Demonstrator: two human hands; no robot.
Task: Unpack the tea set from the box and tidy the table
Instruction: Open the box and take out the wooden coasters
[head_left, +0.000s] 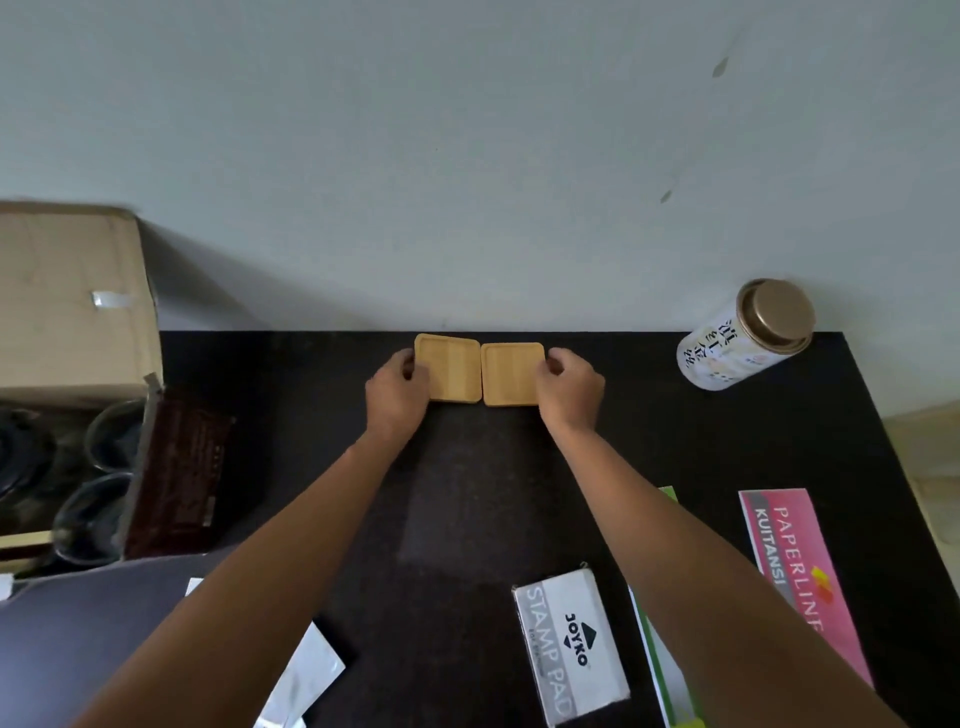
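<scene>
At the left edge of the frame, a cardboard box (67, 306) is seen with its flap open, and below it the tea set box (171, 478) is shown with dark red printed sides. Glass cups (111, 434) are visible inside it, one above the other, beside a dark round item that cannot be made out. Toward the lower left, a foil packet (306, 675) is laid on the black counter (467, 493).

Near the upper middle of the frame, close to the wall, two square wooden coasters are placed flat on the counter, side by side and almost touching. The left coaster (449, 366) is gripped at its outer edge by the left hand (397, 392), fingers curled around the rim. The right coaster (511, 374) is held the same way at its outer edge by the right hand (569, 389).

Lower right of centre, a grey stamp pad box (569, 644) is laid on the counter, and further right a pink receipt book (800, 566) is seen. At the upper right, a white tea tin (743, 338) with a bronze lid is stood at the counter's back corner.
</scene>
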